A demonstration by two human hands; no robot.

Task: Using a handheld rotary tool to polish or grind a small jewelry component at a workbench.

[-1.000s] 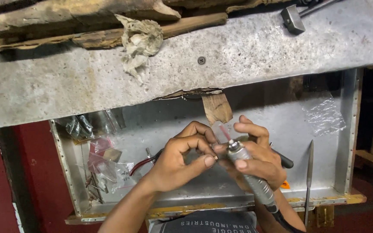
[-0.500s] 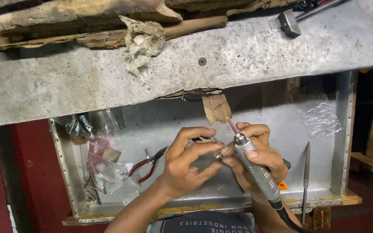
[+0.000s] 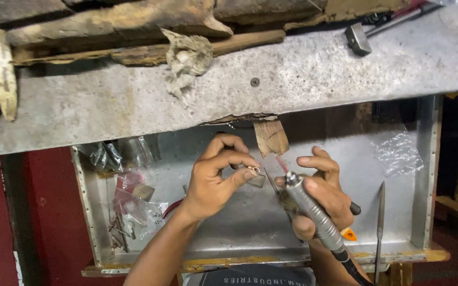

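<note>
While pinched in the left hand grip, a ring faces the rotary tool.

left hand pinching, right hand clenched

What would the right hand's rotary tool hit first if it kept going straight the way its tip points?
The right hand aims the rotary handpiece up and left. First in line looks to be the small metal piece pinched in the left hand, with the wooden bench peg just beyond, though depth is unclear.
</note>
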